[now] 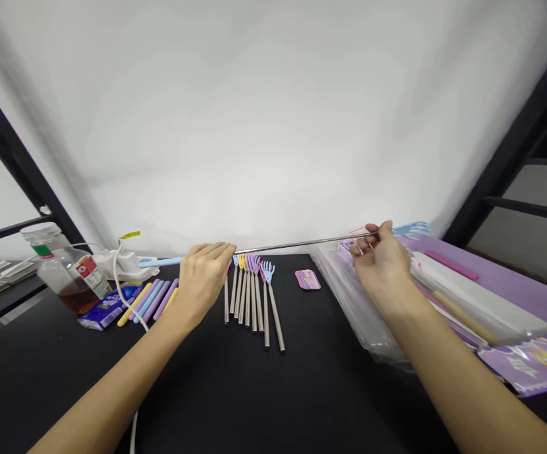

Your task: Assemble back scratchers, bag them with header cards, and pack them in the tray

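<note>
Between my hands stretches a telescopic back scratcher point(296, 243), its thin metal rod drawn out long and almost level above the table. My left hand point(203, 277) is closed round its light blue handle, part of which sticks out to the left. My right hand point(383, 258) pinches the rod at the other end, just short of the light blue claw head. Below the rod, several short metal back scratchers point(254, 296) with blue, yellow, purple and pink claws lie in a row. Left of them are several pastel handles point(149, 302), partly hidden by my left forearm.
A plastic jar point(72, 274) of brown liquid, a blue packet point(110, 307) and a white power strip point(124, 261) with a cable stand left. A small pink card point(308, 279) lies on the black table point(254, 397). Clear plastic bags point(353, 302) and purple packaging point(533, 362) cover the right side.
</note>
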`<state>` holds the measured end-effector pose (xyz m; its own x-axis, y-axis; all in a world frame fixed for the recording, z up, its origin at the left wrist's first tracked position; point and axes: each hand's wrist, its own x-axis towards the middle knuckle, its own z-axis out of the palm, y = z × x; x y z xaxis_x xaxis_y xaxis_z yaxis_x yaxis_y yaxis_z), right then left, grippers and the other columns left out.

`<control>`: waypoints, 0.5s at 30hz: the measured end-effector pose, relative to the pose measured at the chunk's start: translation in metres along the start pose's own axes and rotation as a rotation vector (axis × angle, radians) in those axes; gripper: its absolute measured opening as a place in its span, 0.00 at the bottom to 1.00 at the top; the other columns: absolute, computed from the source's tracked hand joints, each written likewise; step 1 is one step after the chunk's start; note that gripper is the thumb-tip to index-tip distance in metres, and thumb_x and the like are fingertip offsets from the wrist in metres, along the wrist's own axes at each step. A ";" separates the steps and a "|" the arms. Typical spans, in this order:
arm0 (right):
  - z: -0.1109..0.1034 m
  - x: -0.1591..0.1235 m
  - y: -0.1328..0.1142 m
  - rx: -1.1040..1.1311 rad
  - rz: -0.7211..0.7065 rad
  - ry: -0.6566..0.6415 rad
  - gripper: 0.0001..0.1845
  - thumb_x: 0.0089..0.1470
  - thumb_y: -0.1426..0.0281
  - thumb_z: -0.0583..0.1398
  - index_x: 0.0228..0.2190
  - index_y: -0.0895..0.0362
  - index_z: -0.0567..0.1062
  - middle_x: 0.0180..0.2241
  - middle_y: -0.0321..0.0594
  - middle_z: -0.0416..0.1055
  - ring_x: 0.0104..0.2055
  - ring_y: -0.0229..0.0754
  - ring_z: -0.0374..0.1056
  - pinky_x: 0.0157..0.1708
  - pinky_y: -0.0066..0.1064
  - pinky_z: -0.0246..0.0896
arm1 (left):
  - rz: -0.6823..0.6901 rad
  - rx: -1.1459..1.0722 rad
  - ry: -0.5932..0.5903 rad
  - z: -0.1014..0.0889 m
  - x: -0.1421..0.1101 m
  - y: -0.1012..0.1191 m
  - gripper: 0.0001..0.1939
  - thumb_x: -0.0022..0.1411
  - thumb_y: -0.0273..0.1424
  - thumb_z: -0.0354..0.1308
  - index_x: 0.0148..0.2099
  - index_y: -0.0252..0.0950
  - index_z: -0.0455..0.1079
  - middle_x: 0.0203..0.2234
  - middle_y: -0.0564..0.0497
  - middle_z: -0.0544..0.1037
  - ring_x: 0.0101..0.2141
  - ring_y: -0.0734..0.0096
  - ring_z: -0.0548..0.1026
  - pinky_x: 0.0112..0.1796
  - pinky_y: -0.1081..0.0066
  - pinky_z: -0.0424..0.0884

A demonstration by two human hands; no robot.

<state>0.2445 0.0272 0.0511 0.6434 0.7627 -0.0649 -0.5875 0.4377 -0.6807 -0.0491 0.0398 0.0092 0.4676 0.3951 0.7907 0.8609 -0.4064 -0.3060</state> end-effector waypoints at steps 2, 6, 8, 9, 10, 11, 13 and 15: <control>-0.002 0.003 -0.003 -0.012 0.033 0.025 0.21 0.69 0.65 0.52 0.24 0.60 0.69 0.19 0.27 0.51 0.18 0.29 0.47 0.16 0.21 0.47 | -0.005 0.009 -0.025 0.000 -0.002 -0.003 0.11 0.67 0.24 0.54 0.46 0.37 0.77 0.42 0.49 0.83 0.41 0.61 0.81 0.42 0.64 0.73; -0.007 0.013 -0.014 -0.056 -0.026 0.103 0.23 0.69 0.65 0.52 0.23 0.60 0.69 0.20 0.29 0.52 0.19 0.29 0.49 0.15 0.22 0.47 | -0.038 0.043 -0.050 0.000 -0.008 -0.014 0.10 0.67 0.25 0.56 0.45 0.37 0.78 0.41 0.50 0.84 0.40 0.61 0.82 0.41 0.64 0.72; -0.009 0.017 -0.019 -0.073 -0.032 0.135 0.22 0.68 0.65 0.52 0.23 0.60 0.69 0.22 0.29 0.54 0.19 0.29 0.50 0.15 0.22 0.47 | -0.057 0.057 -0.058 0.000 -0.010 -0.016 0.10 0.66 0.25 0.56 0.45 0.38 0.78 0.41 0.50 0.84 0.40 0.61 0.81 0.41 0.64 0.72; -0.010 0.018 -0.021 -0.079 -0.023 0.148 0.22 0.68 0.65 0.52 0.23 0.60 0.69 0.23 0.30 0.54 0.19 0.29 0.50 0.15 0.23 0.47 | -0.064 0.061 -0.064 0.000 -0.010 -0.016 0.10 0.67 0.25 0.56 0.45 0.38 0.78 0.42 0.50 0.83 0.41 0.61 0.81 0.41 0.64 0.72; -0.011 0.019 -0.022 -0.085 -0.014 0.162 0.22 0.68 0.64 0.52 0.23 0.60 0.69 0.24 0.30 0.54 0.19 0.29 0.50 0.15 0.23 0.48 | -0.072 0.064 -0.070 0.000 -0.010 -0.016 0.10 0.67 0.25 0.56 0.45 0.38 0.78 0.42 0.50 0.83 0.41 0.60 0.81 0.42 0.64 0.72; -0.012 0.019 -0.024 -0.091 -0.009 0.179 0.22 0.68 0.64 0.52 0.24 0.60 0.69 0.24 0.30 0.54 0.19 0.29 0.50 0.15 0.22 0.48 | -0.079 0.067 -0.078 0.001 -0.010 -0.016 0.10 0.67 0.26 0.56 0.45 0.39 0.78 0.42 0.50 0.83 0.41 0.60 0.81 0.41 0.64 0.72; -0.013 0.020 -0.026 -0.101 -0.016 0.222 0.21 0.68 0.65 0.53 0.24 0.59 0.69 0.25 0.31 0.55 0.20 0.29 0.51 0.14 0.22 0.47 | -0.092 0.069 -0.097 0.001 -0.009 -0.015 0.11 0.67 0.26 0.55 0.45 0.39 0.78 0.41 0.50 0.84 0.41 0.60 0.81 0.40 0.64 0.72; -0.013 0.020 -0.029 -0.107 -0.025 0.255 0.20 0.68 0.65 0.53 0.24 0.59 0.69 0.26 0.31 0.55 0.20 0.29 0.51 0.13 0.22 0.47 | -0.110 0.071 -0.107 0.001 -0.008 -0.016 0.11 0.67 0.26 0.54 0.45 0.39 0.78 0.41 0.50 0.84 0.40 0.59 0.81 0.39 0.63 0.72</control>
<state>0.2809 0.0234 0.0596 0.7679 0.6017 -0.2198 -0.5236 0.3918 -0.7565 -0.0668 0.0437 0.0071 0.3852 0.5210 0.7617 0.9183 -0.2982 -0.2604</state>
